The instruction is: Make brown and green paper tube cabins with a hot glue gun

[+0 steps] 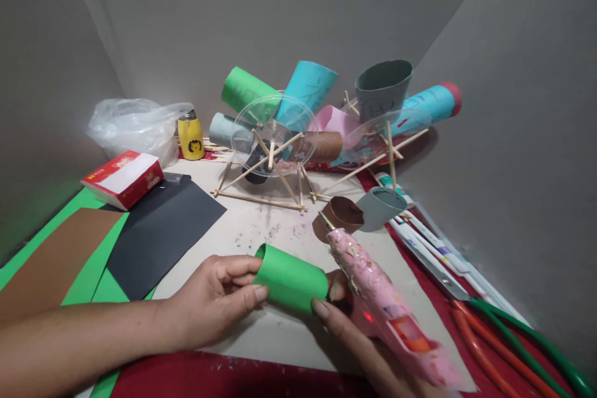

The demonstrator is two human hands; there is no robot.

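Observation:
A green paper tube (293,277) lies sideways in front of me, held between both hands. My left hand (233,283) grips its left end, fingers partly inside the opening and thumb outside. My right hand (347,323) pinches the right end between thumb and finger while also holding a pink hot glue gun (380,301). The gun's metal nozzle points up and left, a small red light glows on its side, and its body hides part of that hand. Just beyond the nozzle stand a brown paper tube (333,224) and a pale blue one (380,208).
Behind stands a stick-framed wheel (275,137) with coloured paper tubes on clear discs. Coloured sheets (163,242), a red tissue pack (124,177), a plastic bag (135,127) and a yellow jar (190,137) lie left. Scissors (476,308) and pens (433,239) lie right.

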